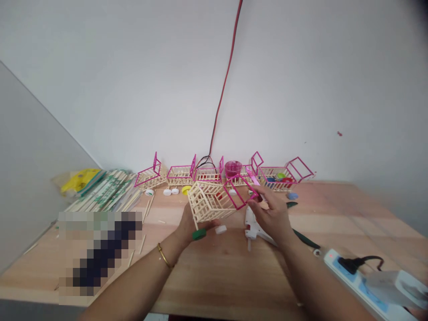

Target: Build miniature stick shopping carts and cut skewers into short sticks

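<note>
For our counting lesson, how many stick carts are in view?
6: one cart in the left hand and right hand; five carts behind, along the wall, some partly hidden.

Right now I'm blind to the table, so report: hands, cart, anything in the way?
Left hand holding cart. Right hand on its pink frame. Cart raised off table. Glue gun close by right hand, possibly in the way.

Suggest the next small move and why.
I'd probably steady the magenta frame against the stick basket: the left hand holds the basket, and the right hand is at the frame's outer corner.
</note>
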`<state>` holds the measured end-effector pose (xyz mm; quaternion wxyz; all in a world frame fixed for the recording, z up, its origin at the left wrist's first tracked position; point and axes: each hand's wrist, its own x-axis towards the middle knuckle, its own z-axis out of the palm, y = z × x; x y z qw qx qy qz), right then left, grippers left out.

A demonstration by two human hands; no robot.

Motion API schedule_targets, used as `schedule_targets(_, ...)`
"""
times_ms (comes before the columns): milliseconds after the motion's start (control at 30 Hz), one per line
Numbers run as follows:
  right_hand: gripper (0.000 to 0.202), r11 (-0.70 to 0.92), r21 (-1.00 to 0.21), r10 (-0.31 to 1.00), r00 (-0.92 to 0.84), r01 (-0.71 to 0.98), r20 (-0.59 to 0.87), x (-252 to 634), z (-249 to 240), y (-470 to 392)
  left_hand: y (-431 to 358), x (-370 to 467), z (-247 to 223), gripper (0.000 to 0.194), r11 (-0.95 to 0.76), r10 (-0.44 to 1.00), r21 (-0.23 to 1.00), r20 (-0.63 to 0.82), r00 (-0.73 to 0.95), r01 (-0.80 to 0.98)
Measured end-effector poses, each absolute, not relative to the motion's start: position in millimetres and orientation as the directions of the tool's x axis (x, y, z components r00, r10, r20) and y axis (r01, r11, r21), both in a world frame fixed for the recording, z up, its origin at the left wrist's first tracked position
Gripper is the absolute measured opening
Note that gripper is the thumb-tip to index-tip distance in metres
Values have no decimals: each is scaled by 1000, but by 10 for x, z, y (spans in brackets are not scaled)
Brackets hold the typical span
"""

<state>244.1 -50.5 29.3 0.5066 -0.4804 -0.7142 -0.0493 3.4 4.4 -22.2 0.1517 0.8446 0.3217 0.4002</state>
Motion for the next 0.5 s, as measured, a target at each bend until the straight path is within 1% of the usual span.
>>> schedule_targets(100, 21, 524, -407, 657, -51, 749, 752, 2429, 285, -501, 23, 19, -191, 60, -752, 659, 516, 587, 471, 409)
schedule_targets(233, 20, 501, -409, 670, -42, 763, 742, 2419, 292, -513, -15, 14, -134, 59, -769, 640, 516, 608, 470, 379)
schedule_targets(300, 20, 482, -437, 684, -15, 759, 730, 2416, 293, -519, -43, 41, -84, 61, -774, 633, 516, 632, 448, 367)
schedule_targets(367, 21, 464, -496, 707, 30, 734, 707, 2415, 290, -525, -76, 93, -16, 63, -780, 626, 502, 635, 453, 373)
schedule_targets(433, 21, 443, -564, 735, 78, 697, 673, 2418, 283, -529, -109, 154, 56, 58, -788, 616, 471, 600, 510, 397)
schedule_targets(500, 21, 430, -609, 753, 108, 666, 649, 2421, 278, -532, -133, 196, 108, 45, -789, 614, 433, 570, 545, 436)
